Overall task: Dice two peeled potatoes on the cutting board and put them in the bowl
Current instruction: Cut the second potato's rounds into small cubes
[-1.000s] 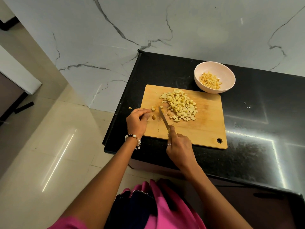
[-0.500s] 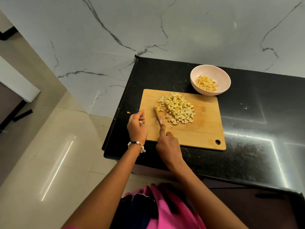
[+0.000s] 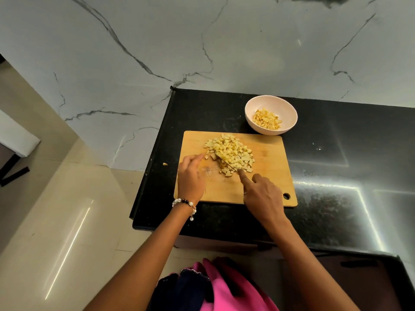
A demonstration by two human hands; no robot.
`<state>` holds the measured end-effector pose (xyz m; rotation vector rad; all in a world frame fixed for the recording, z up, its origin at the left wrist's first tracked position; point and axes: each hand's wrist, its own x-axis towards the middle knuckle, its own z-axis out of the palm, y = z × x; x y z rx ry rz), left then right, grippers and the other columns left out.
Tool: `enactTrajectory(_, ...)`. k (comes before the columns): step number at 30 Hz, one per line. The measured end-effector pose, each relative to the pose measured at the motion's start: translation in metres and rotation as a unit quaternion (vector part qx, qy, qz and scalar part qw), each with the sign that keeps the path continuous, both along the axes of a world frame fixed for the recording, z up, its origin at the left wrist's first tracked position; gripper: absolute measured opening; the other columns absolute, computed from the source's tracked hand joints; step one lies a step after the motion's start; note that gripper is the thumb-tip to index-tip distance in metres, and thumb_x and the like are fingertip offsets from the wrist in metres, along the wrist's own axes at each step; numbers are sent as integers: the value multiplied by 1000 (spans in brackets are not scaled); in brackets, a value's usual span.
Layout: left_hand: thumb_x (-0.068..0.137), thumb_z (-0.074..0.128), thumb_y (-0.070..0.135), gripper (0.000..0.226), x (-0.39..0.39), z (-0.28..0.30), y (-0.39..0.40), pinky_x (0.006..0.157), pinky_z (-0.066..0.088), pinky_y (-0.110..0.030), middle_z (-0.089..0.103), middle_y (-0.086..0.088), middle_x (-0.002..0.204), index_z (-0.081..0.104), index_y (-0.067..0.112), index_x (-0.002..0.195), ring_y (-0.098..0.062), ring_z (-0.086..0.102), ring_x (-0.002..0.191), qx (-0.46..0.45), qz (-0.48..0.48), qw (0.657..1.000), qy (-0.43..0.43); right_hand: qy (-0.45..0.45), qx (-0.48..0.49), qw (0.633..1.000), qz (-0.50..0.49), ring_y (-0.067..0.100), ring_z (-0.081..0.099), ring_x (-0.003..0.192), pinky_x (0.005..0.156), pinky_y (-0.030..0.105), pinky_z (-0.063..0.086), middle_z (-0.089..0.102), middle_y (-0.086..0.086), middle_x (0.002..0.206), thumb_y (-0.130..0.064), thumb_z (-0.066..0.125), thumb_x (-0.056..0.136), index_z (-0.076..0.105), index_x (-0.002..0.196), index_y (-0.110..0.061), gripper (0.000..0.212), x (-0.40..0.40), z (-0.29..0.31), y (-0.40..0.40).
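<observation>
Head view: we are dicing potato on the cutting board [image 3: 265,187].

We are working at the black counter [image 3: 336,176], with the board lying under both our hands and the pink bowl [image 3: 289,108], already holding some cubes, sitting beyond our right hand [image 3: 262,196]. The diced potato pile [image 3: 231,151] is lying just ahead of our fingers. Our right hand is gripping the knife [image 3: 224,162], index finger extended along it, blade at the pile's near edge. Our left hand [image 3: 190,176] is resting relaxed on the board, fingers reaching toward the pile. One stray piece [image 3: 165,164] is lying left of that hand, off the board.
</observation>
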<state>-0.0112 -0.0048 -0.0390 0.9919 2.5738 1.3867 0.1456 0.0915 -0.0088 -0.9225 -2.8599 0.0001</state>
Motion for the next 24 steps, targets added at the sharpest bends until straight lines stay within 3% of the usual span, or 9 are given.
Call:
enactTrajectory(2,83,49,-9,52,5,5,8,85,47,-27,57,-8,120,59,18,128,-25,51,108,-30,-81,993,85,12,39,999,8,26,46,49,43,25,22,53,10,66,-6,78,67,65,122,-23,58,6,2,10)
enactTrajectory(6,77,42,-4,68,13,9,23,85,44,-43,51,-7,133,54,34,132,-30,45,119,-129,-174,951,222,18,60,998,32,30,49,59,51,32,32,54,11,70,-7,79,67,68,116,-27,54,14,7,27)
enactTrajectory(11,84,48,-2,75,10,7,32,102,30,-45,29,-6,149,38,51,136,-30,24,133,-245,-156,926,243,48,55,997,23,28,52,68,59,38,32,57,7,75,-7,77,68,68,114,-31,53,27,9,34)
enactTrajectory(15,91,47,10,65,-2,2,35,102,28,-46,25,-9,150,32,52,139,-31,23,133,-283,-140,921,228,89,21,996,5,25,53,70,60,36,29,58,3,76,-9,78,71,68,113,-33,49,42,5,41)
enactTrajectory(19,89,60,23,51,-10,1,36,92,37,-49,42,-11,139,47,41,135,-33,37,123,-236,-99,941,222,135,-46,989,-29,22,51,72,60,34,27,57,-3,76,-7,74,76,68,115,-31,46,54,0,51)
enactTrajectory(24,87,58,2,37,-17,2,37,87,48,-45,59,-9,116,64,15,120,-26,56,102,-72,-52,991,96,193,-160,964,-87,33,56,82,67,41,41,65,10,85,-17,66,88,66,116,-6,31,50,-9,64)
